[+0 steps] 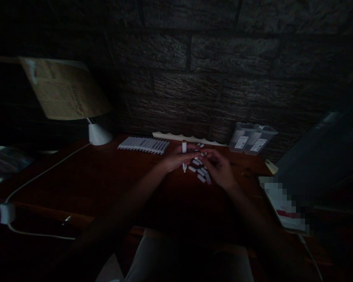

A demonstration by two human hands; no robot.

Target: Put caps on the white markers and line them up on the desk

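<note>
My left hand (176, 159) is closed round a white marker (184, 146) held upright. A yellowish-orange end tops the marker, and its pale tip (184, 168) points down below the hand. Close by, my right hand (220, 167) has its fingers pinched together beside the left fingertips. A small pale piece (203, 154) shows at those fingertips, too dim to name. On the table beneath and between the hands lies a loose heap of short white marker caps (201, 178), partly hidden by the right hand. Several white markers (144, 145) lie side by side in a row to the left.
A lamp (100, 135) with a paper-like shade stands at the back left of the wooden table (120, 184), its cord running left. Clear plastic cases (251, 138) stand by the brick wall at the back right. A partly blurred tablet-like object (282, 203) lies at the right edge.
</note>
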